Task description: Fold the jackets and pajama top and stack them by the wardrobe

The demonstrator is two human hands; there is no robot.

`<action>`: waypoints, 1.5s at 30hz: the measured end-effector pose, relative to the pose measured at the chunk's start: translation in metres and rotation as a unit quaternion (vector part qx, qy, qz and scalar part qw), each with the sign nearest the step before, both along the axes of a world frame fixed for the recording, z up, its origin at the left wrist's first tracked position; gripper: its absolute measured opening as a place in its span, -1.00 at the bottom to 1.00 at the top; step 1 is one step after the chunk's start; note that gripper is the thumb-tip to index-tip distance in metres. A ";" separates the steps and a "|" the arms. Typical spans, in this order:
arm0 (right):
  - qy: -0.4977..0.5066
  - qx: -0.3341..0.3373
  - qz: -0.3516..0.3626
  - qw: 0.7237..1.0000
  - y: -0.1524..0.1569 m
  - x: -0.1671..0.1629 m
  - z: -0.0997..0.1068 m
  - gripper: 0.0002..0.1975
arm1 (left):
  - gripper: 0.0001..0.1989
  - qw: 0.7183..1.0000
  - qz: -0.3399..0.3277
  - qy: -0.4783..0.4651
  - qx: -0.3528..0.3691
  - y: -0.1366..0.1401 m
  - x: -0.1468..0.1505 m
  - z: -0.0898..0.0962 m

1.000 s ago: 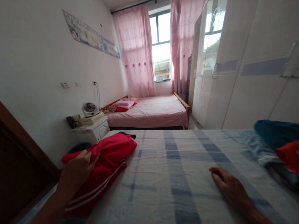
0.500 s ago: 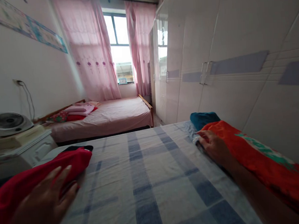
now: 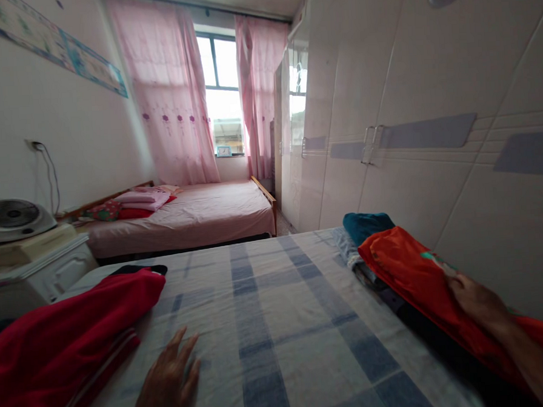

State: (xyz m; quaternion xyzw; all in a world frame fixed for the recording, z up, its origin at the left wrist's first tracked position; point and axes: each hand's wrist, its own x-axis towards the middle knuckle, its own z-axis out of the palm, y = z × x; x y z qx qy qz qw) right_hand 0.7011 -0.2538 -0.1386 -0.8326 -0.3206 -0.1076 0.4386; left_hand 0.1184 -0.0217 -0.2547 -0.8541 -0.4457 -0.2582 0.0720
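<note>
My left hand (image 3: 169,379) is over the blue-and-white checked bed sheet (image 3: 268,307) with its fingers spread, holding nothing. To its left lies a red garment (image 3: 90,310) with white piping, a black piece showing behind its far end. At the right edge of the bed, my right hand (image 3: 479,305) is closed on an orange garment (image 3: 402,266) with a green and white print, which bunches at the fingers. Under this garment are dark clothes (image 3: 414,317) and grey-blue folded cloth (image 3: 346,248). A teal folded cloth (image 3: 368,223) sits at the pile's far end.
A tall white wardrobe (image 3: 429,86) runs along the right side. Beyond the bed stands another bed (image 3: 199,213) with pink bedding, below a window with pink curtains (image 3: 165,81). At left, a fan (image 3: 17,217) rests on a white cabinet (image 3: 65,269).
My left hand has moved right, off the red garment and over the sheet. My right hand has slid back from the pile's far end and taken hold of the orange garment's middle.
</note>
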 end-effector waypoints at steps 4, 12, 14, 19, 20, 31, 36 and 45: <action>0.043 0.056 0.071 0.995 0.030 -0.062 0.057 -0.72 | -0.58 1.000 0.002 -0.016 -0.008 0.002 0.002 -0.001; 0.159 0.113 0.472 0.860 0.128 -0.252 0.131 -0.70 | -0.59 0.997 -0.010 -0.068 -0.028 -0.008 0.006 0.010; 0.153 0.115 0.524 0.830 0.137 -0.289 0.125 -0.72 | -0.59 0.991 -0.018 -0.124 -0.038 -0.007 0.002 0.018; 0.090 -0.078 0.656 0.745 0.128 -0.355 0.054 -0.74 | -0.56 0.911 0.066 -0.398 -0.081 0.012 -0.029 0.053; 0.090 -0.123 0.682 0.715 0.124 -0.360 0.038 -0.77 | -0.55 0.883 0.095 -0.446 -0.114 0.015 -0.037 0.063; 0.143 0.048 0.226 0.962 0.151 -0.224 -0.053 -0.67 | -0.63 0.973 -0.043 -0.015 -0.225 -0.058 0.032 0.134; 0.169 0.008 0.217 0.961 0.151 -0.199 -0.076 -0.63 | -0.85 0.982 -0.023 -0.008 -0.190 -0.038 0.053 0.113; 0.162 -0.072 0.240 0.955 0.154 -0.206 -0.071 -0.62 | -0.65 0.945 0.170 -0.253 0.121 0.023 -0.016 0.285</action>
